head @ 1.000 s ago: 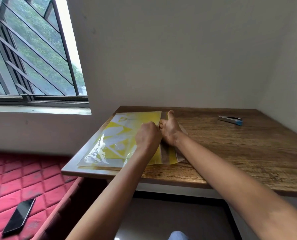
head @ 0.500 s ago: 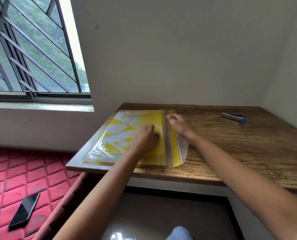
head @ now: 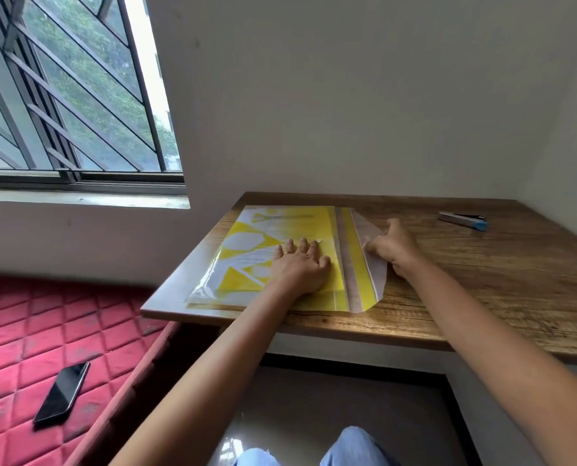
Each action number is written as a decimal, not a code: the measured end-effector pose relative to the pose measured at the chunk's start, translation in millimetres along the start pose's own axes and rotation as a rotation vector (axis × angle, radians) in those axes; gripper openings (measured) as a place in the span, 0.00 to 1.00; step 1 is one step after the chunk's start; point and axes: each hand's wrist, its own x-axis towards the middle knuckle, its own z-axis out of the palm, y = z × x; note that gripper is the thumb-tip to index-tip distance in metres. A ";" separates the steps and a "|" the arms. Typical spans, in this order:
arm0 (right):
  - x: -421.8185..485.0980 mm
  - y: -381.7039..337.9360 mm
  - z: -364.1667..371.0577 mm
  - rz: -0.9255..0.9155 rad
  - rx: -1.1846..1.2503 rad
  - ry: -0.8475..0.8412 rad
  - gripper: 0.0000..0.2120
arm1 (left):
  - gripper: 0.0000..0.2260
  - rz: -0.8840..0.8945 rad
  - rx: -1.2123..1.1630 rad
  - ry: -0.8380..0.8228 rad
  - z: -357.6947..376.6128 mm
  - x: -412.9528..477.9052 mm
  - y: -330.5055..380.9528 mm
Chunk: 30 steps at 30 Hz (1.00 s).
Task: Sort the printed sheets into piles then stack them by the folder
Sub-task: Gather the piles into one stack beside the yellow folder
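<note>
Folder (head: 246, 260): lies flat on the left part of the desk (head: 482, 280), long side running near to far; yellow with white shapes under a glossy clear cover
Flap (head: 374, 284): spread open to the right of the folder, flat on the wood; clear, with a yellow band beside it
Left hand (head: 300, 267): rests palm down on the middle of the folder, fingers straight and spread, pinning it
Right hand (head: 389, 247): sits on the flap just right of the left hand, apart from it; fingers bent, thumb pointing far; cannot tell whether pinching the flap or only pressing it
Printed sheets: no loose sheet in view; faint print through the cover at the far end, so probably inside the folder
Done: folder laid down and opened, by the look of it
Left: nearly everything, namely drawing the sheets out, sorting into piles, stacking beside the folder
Room for piles: wood running right of the flap as far as the stapler (head: 463, 220) at far right
Off the desk: phone (head: 61, 391) on the red mattress (head: 28, 331), near left; no part in the job
</note>
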 end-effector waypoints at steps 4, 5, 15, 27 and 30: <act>8.2 4.7 -12.5 0.036 0.262 0.088 0.34 | 0.27 -0.001 -0.010 -0.020 4.2 4.3 23.4; 10.1 5.2 -14.6 0.037 0.341 0.086 0.34 | 0.27 -0.004 -0.007 -0.029 5.5 5.4 28.6; 15.6 19.2 -36.9 -0.128 0.369 -0.225 0.11 | 0.24 0.293 0.157 -0.085 -16.0 23.6 40.4; 1.7 27.6 -20.1 -0.369 -0.360 -0.326 0.22 | 0.26 0.319 -0.030 -0.013 3.3 18.3 27.5; -1.5 26.9 -19.9 -0.385 -0.446 -0.325 0.23 | 0.26 0.316 -0.034 -0.019 2.6 19.0 27.7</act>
